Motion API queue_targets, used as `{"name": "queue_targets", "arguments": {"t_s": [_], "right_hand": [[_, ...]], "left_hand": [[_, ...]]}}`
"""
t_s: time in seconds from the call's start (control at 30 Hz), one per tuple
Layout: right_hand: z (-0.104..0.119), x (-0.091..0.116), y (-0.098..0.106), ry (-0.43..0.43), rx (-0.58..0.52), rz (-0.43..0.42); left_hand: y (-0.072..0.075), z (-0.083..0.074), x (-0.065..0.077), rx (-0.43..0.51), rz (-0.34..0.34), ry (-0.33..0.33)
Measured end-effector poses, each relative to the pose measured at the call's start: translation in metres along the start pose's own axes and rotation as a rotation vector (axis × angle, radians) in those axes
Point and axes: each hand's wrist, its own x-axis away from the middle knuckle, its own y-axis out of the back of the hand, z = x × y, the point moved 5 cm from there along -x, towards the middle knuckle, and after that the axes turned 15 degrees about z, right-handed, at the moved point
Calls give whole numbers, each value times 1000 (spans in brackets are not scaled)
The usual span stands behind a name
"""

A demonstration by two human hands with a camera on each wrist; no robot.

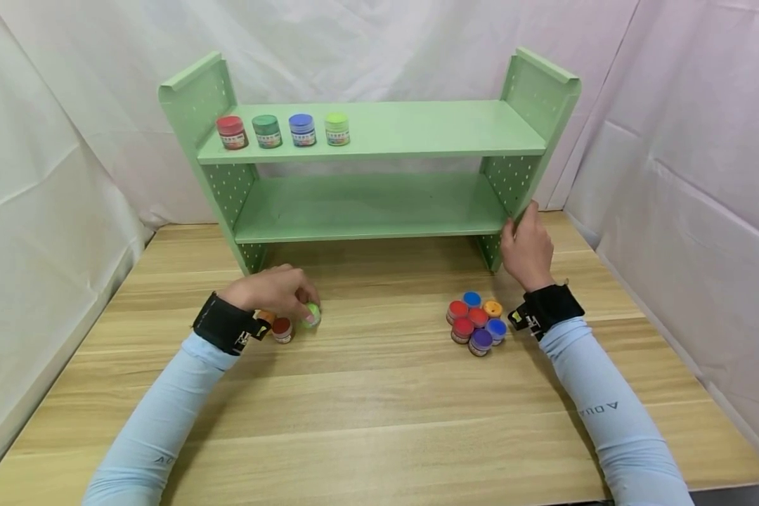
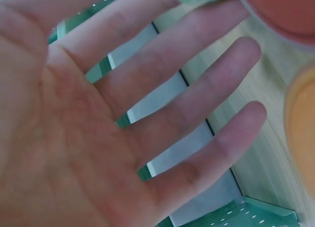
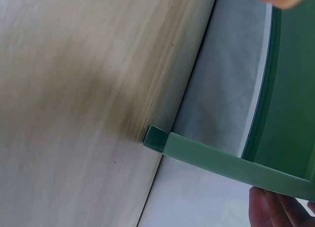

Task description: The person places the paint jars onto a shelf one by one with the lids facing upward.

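Note:
My left hand (image 1: 275,289) pinches a small light green paint jar (image 1: 313,315) on the table, thumb at its near side. In the left wrist view the fingers spread across the picture, the index and middle fingertips meeting the light green jar at the top edge. Close by stand a dark red paint jar (image 1: 282,329) and an orange paint jar (image 1: 266,316), the latter partly covered by the wrist. With my right hand (image 1: 528,253) I grip the right side panel of the green shelf (image 1: 373,207); the right wrist view shows fingers (image 3: 275,210) against the panel's outer side.
Red, dark green, blue and light green jars (image 1: 338,129) line the left part of the upper shelf board (image 1: 430,130). Several red, blue, purple and orange jars (image 1: 478,318) stand clustered on the wooden table (image 1: 379,422) near my right wrist. White cloth hangs behind.

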Motion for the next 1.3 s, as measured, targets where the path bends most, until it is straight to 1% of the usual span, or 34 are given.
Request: {"name": "queue_targets", "arguments": {"t_s": [0.27, 0.5, 0.7, 1.03, 1.17, 1.3], "right_hand": [[1, 0, 0, -2, 2, 1], [2, -1, 0, 7, -3, 2], [3, -1, 1, 5, -2, 1], [0, -1, 0, -3, 1, 4], [0, -2, -1, 3, -1, -3], [0, -1, 0, 2, 2, -6]], "left_hand": [[1, -1, -3, -10, -44, -22], [1, 3, -9, -8, -112, -57], [3, 3, -9, -18, -160, -54], [3, 6, -6, -22, -173, -22], [3, 7, -5, -25, -166, -13], [4, 8, -5, -37, -158, 22]]}}
